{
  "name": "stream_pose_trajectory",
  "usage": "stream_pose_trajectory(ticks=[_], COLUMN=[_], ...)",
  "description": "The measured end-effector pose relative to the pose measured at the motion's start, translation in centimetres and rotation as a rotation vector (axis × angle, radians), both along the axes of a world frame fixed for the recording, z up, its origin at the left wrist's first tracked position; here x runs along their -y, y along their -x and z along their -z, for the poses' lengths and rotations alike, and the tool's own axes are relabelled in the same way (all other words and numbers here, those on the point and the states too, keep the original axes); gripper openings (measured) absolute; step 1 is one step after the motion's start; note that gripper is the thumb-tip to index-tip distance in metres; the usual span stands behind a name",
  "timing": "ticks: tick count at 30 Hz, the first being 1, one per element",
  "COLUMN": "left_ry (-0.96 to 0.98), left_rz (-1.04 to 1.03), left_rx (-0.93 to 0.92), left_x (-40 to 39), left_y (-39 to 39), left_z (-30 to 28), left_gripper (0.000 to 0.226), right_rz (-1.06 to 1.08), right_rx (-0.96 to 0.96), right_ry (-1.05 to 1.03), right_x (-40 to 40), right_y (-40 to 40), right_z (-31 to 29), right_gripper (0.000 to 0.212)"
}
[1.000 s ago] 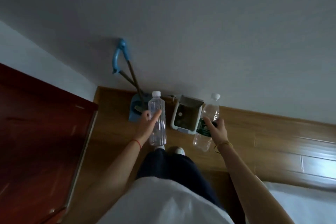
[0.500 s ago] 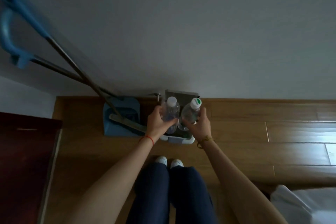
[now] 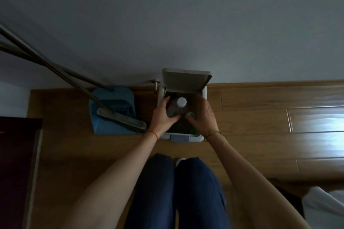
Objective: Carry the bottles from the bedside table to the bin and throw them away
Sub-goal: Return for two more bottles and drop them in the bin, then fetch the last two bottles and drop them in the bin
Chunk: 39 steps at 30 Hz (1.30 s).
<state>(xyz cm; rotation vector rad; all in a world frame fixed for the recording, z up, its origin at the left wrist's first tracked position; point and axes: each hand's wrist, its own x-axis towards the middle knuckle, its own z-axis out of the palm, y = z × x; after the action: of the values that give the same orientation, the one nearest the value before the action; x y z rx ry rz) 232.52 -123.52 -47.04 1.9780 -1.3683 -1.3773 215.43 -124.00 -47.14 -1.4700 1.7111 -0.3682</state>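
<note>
Both bottles have sunk into the pedal bin (image 3: 202,136) since half a second ago. Left hand (image 3: 163,117) wraps the white-capped bottle (image 3: 176,108); right hand (image 3: 202,117) cups the green-labelled bottle (image 3: 189,115). Let go low, clear of the raised lid (image 3: 186,80).

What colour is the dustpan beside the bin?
Light blue; the dustpan shows clearly in the head view, left of the bin.

clear bottle (image 3: 176,108) – white cap up, inside bin (image 3: 202,136) | second bottle (image 3: 189,115) – beside it
</note>
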Motion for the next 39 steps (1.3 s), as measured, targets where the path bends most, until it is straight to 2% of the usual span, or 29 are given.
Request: stream_pose_trajectory(ticks=[3,7,13,17,20,24,30,35,39], left_ry=[-0.03,-0.064,-0.062,-0.081,-0.125,-0.217,-0.425,-0.439,-0.442], left_rz=[-0.015,-0.014,0.055,0.046,0.037,0.048,0.089,0.154,0.161], left_rx=[-0.024,-0.005,0.077,0.085,0.067,0.068,0.013,0.034,0.034], left_x=[-0.9,-2.8,-7.3,-10.4,-12.9,-15.4,-15.7,-12.4,-9.1], left_y=[-0.6,-1.4,-2.5,-3.4,-4.0,-3.7,-0.3,5.9,11.1], left_z=[-2.7,-9.5,-24.3,-34.6,-40.1,-42.1,-40.7,-40.4,-39.6], left_gripper=[0.075,0.053,0.032,0.029,0.03,0.027,0.029,0.027,0.034], right_rz=[0.004,-0.02,0.095,0.219,0.341,0.519,0.806,0.992,1.091], right_rx=[-0.028,-0.073,-0.11,-0.1,-0.054,0.059,0.121,0.145,0.186], right_ry=[-0.079,-0.11,-0.08,-0.12,-0.184,-0.281,-0.342,-0.343,-0.352], right_x=[-1.0,-3.1,-8.8,-15.4,-20.7,-26.3,-31.5,-33.4,-33.9], right_y=[0.9,2.3,5.2,7.3,8.3,9.6,13.5,17.8,21.5], right_z=[-2.8,-9.1,-23.5,-33.4,-38.8,-42.2,-42.6,-41.5,-40.9], right_gripper=[0.071,0.053,0.035,0.031,0.028,0.026,0.032,0.031,0.031])
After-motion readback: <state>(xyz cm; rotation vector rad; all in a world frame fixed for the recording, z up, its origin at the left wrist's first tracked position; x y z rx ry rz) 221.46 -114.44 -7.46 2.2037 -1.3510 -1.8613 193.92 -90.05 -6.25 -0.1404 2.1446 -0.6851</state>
